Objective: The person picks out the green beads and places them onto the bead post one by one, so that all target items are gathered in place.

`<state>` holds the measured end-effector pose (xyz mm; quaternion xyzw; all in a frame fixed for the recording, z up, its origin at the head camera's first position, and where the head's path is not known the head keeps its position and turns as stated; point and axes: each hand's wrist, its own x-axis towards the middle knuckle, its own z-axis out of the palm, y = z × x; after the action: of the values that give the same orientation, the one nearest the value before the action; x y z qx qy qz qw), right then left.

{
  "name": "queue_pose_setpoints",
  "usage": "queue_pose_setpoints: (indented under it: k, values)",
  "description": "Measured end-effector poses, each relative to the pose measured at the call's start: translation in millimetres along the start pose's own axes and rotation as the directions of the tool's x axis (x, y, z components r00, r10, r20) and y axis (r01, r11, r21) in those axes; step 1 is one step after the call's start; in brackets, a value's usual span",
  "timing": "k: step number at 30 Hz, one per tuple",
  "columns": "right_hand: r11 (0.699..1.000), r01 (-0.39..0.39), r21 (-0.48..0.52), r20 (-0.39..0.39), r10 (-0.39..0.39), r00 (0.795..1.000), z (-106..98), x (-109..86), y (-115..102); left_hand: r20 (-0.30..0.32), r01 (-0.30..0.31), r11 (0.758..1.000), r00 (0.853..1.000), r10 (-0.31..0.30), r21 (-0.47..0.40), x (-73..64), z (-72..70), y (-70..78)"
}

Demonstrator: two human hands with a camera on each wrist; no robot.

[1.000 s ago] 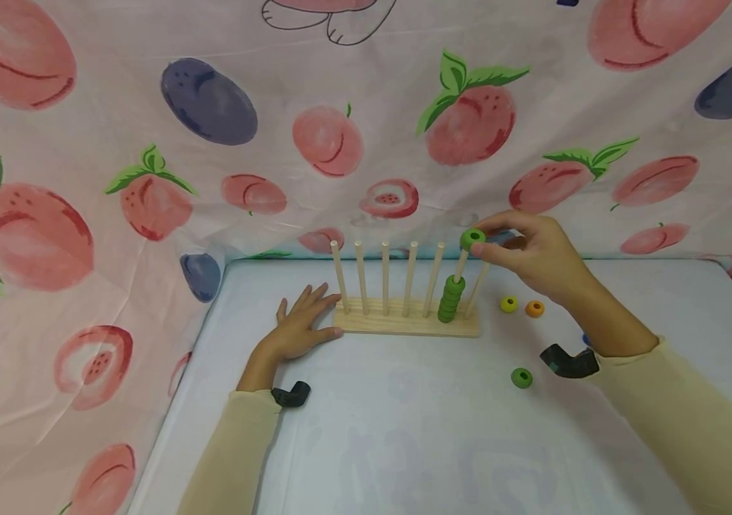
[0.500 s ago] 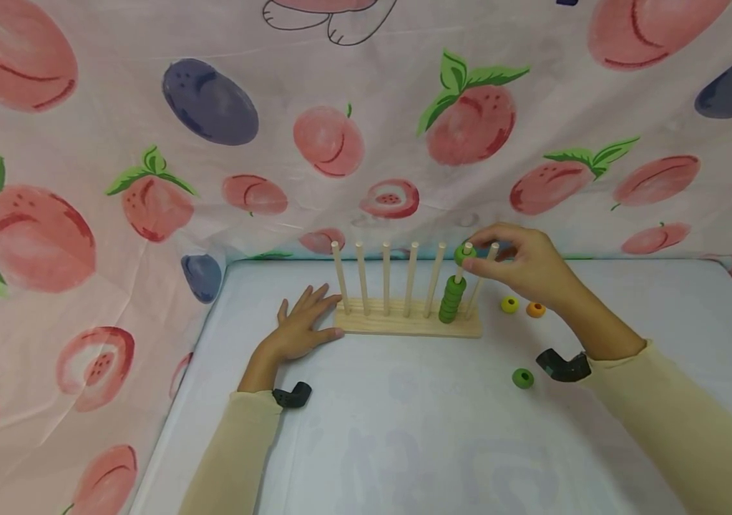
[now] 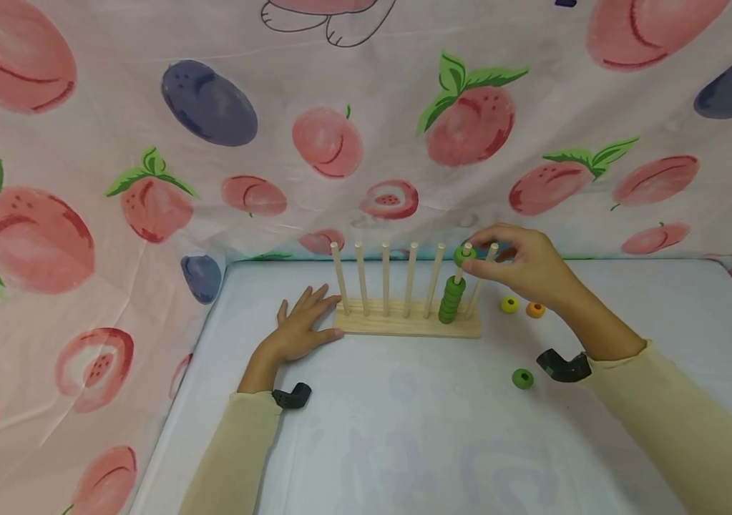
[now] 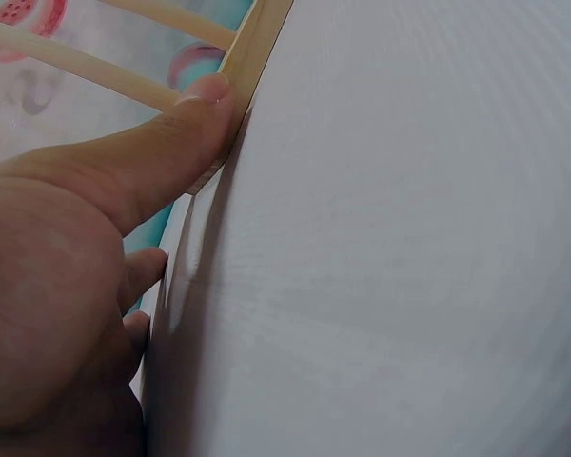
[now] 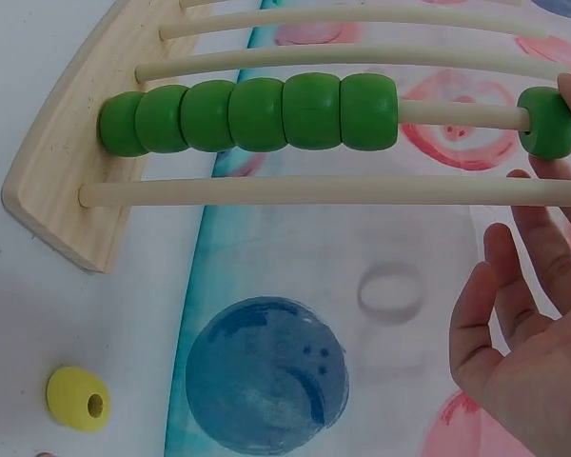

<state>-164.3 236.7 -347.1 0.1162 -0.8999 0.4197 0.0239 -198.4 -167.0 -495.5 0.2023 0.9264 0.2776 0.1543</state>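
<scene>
A wooden peg rack (image 3: 398, 326) stands on the white table, a row of upright pegs along its base. My right hand (image 3: 525, 266) pinches a green bead (image 5: 544, 126) between thumb and fingers. The peg's tip passes through this bead's hole, second peg from the right. Lower on the same peg sits a stack of several green beads (image 3: 451, 300), with bare peg between. My left hand (image 3: 301, 327) rests at the rack's left end, fingers spread; in the left wrist view its thumb (image 4: 186, 133) lies against the base's corner.
Right of the rack lie a yellow bead (image 3: 509, 305) and an orange bead (image 3: 536, 310). Closer to me is a loose green bead (image 3: 523, 378). A fruit-print cloth (image 3: 353, 86) hangs right behind the table (image 3: 366, 429).
My right hand has moved slightly left and down, bringing the green bead from above the peg onto its tip. Over the last half second it is nearly still. The left hand stays put.
</scene>
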Motion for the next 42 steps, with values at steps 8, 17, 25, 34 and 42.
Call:
queue_pose_setpoints:
  k: [8,17,25,34,42]
  values:
    - [1.0,0.005,0.017,0.008,-0.005,1.0,-2,-1.5,-1,0.005,0.006,1.0,1.0,-0.006,-0.003,-0.3,-0.3,0.9]
    - [0.999,-0.031,-0.009,0.03,0.031,0.999,-9,-5.5,1,0.004,0.004,1.0,1.0,-0.004,0.006,-0.5,0.3,0.9]
    - [0.996,-0.076,-0.056,0.054,0.079,0.995,-30,-17.4,25,0.001,-0.005,1.0,1.0,0.005,0.005,-0.2,1.2,1.8]
    - [0.989,-0.079,-0.122,0.148,0.097,0.984,-38,-37.8,56,0.003,-0.008,1.0,1.0,0.008,-0.004,-1.6,-2.0,2.3]
    - [0.994,0.058,-0.098,0.24,-0.033,0.97,-24,-60.3,93,0.012,0.006,1.0,1.0,-0.006,0.009,-0.8,-1.7,1.6]
